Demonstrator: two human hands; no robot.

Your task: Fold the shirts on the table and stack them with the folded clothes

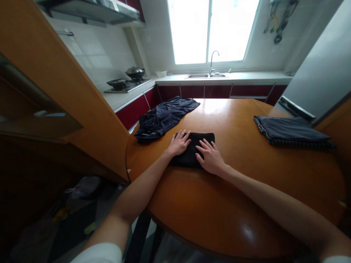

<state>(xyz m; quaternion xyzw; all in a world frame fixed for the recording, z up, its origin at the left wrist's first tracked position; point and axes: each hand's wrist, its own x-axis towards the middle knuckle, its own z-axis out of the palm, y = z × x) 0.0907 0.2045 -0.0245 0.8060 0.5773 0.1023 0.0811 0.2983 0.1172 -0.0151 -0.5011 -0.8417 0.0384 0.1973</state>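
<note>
Kitchen, bright window [189, 33] over sink [197, 76]. Glossy wooden table [233, 208]; black folded cloth [188, 158] on it, under left hand [178, 144] and right hand [210, 157]. Grip, both: flat, fingers spread, holding nothing. Navy garment [167, 117] left, grey folded pile [294, 129] right.

No readable text, labels, brands, numbers, signs.

Kitchen w/ bright window [189, 33] in pale far wall [153, 44], daylight glaring off round-edged wooden table [233, 109]; white counter [175, 77] below window w/ sink [197, 76] & faucet [211, 64], dk red cabinets [192, 91] under; L side: range hood [95, 11] above stove [130, 86], wooden partition [90, 120] nearer; R side: tall silvery surface [315, 62], poss. fridge; floor [74, 223] btm L dim, cluttered
</note>
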